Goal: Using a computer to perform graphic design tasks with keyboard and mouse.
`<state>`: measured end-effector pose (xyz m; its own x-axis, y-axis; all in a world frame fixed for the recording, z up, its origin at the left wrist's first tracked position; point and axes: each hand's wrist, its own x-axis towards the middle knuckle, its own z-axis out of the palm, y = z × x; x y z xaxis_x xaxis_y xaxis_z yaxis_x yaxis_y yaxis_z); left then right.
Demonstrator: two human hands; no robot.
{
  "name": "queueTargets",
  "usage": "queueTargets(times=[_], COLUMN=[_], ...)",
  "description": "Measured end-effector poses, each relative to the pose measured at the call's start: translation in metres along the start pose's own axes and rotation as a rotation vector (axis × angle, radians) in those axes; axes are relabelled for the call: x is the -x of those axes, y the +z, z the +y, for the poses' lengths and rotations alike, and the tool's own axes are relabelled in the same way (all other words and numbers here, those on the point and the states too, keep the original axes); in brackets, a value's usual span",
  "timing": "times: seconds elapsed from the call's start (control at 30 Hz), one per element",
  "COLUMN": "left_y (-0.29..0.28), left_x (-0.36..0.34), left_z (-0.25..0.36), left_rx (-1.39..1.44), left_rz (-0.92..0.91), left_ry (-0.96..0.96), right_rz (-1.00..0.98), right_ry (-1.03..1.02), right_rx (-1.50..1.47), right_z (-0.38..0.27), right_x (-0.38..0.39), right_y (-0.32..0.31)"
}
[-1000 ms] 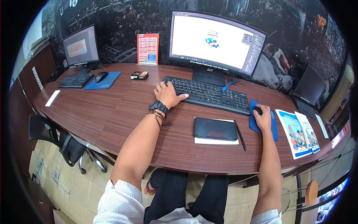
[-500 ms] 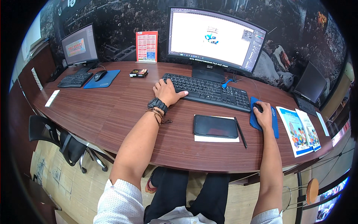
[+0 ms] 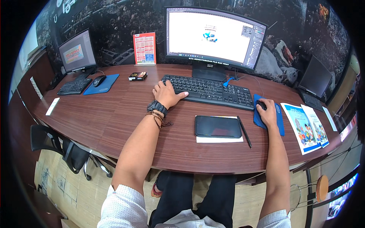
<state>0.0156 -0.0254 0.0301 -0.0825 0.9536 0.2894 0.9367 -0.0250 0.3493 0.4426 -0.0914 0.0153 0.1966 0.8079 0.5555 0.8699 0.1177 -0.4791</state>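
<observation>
At the left end of the black keyboard [image 3: 211, 91] rests my left hand [image 3: 165, 95], fingers spread over the keys and thumb stretched along the near edge. A dark watch [image 3: 157, 108] and beaded bracelets circle that wrist. My right hand [image 3: 268, 114] is curled over a black computer mouse [image 3: 261, 105], which it partly hides, on a blue mouse pad [image 3: 259, 121]. Behind the keyboard, a wide curved monitor [image 3: 216, 36] shows a design window with a small blue drawing on a white page.
A dark phone [image 3: 218, 126] lies on white paper, with a black pen [image 3: 244, 132] beside it. Colourful printed booklets [image 3: 302, 129] lie at right. Farther left are a small box [image 3: 137, 76], a red desk calendar [image 3: 145, 48] and a second monitor [image 3: 78, 52]. An office chair [image 3: 57, 146] stands below.
The whole view has tilted and shifted slightly. My left hand stays on the keyboard and my right hand on the mouse; the monitor shows the same drawing.
</observation>
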Motion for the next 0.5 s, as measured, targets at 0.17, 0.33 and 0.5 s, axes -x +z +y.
queueTargets(times=[0.17, 0.33, 0.5], left_y=[0.0005, -0.0008, -0.0024], left_x=[-0.0007, 0.0001, 0.001], left_z=[-0.0002, 0.0017, 0.0026], left_rx=[-0.005, -0.022, -0.01], left_rz=[0.02, 0.011, 0.01], left_ry=[0.006, 0.0, -0.008], right_rz=[0.007, -0.003, -0.021], right_ry=[0.012, 0.018, 0.04], right_rx=[0.0, 0.01, 0.022], right_z=[0.0008, 0.0034, 0.0019], right_x=[-0.0002, -0.0014, -0.0024], right_y=[-0.0003, 0.0004, -0.0003])
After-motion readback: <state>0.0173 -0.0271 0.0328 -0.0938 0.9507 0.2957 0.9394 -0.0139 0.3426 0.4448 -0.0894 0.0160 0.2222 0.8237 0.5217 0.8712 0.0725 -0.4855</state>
